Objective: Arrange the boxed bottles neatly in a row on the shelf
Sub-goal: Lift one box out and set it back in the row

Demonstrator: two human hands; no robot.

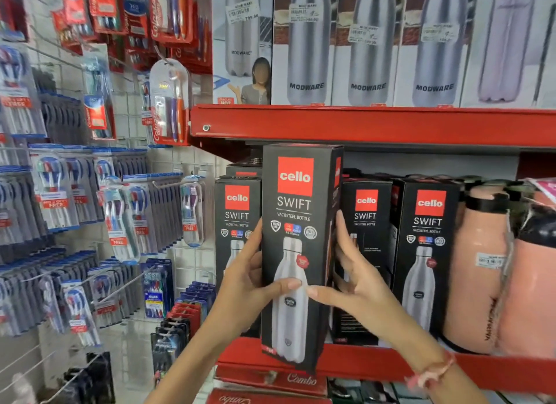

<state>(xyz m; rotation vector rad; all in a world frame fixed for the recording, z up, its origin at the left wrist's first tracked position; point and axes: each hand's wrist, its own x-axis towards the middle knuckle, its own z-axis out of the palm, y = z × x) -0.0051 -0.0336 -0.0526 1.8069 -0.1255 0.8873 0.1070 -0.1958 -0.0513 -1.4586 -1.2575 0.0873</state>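
**A:** What are you holding right now?

**B:** You have a tall black Cello Swift box [296, 253] in both hands. It has a red square on top and a silver bottle drawn on the front.

**A:** How do your hands sit on it?

**B:** Your left hand [254, 286] wraps round the left side. Its thumb lies flat on the front, and its fingers go up along the left edge. Your right hand [352, 280] wraps round the right side. Its thumb is on the front too, and the two thumb tips almost meet on the bottle picture. So both hands are closed round the box, pressing it from each side.

**A:** Where is the box?

**B:** It is at the front of the red shelf [376, 367]. Its bottom hangs a little over the shelf's front edge, and it stands almost straight up. Whether it rests on the shelf I cannot tell.

**A:** What is next to it?

**B:** One same kind of box [236, 223] stands on the left, farther back. Two more [365, 238] [427, 253] stand on the right. Past those is a pink flask [478, 268]. Up above, white Modware boxes [367, 48] stand in a row.
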